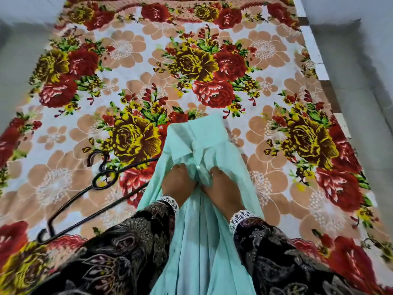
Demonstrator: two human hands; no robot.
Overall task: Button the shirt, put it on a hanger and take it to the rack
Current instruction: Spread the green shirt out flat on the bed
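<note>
A pale mint shirt (197,241) hangs from my hands over the near edge of the bed, its collar pointing away from me. My left hand (177,184) grips the left front edge just below the collar. My right hand (221,186) grips the right front edge beside it. A small white button (198,167) shows on the placket between my two hands. A black metal hanger (85,188) lies flat on the bed to the left of the shirt, its hook pointing away from me.
A floral blanket (212,60) in red, yellow and peach covers the bed. Grey floor (361,71) runs along both sides. My dark patterned sleeves with white lace cuffs fill the lower corners. No rack is in view.
</note>
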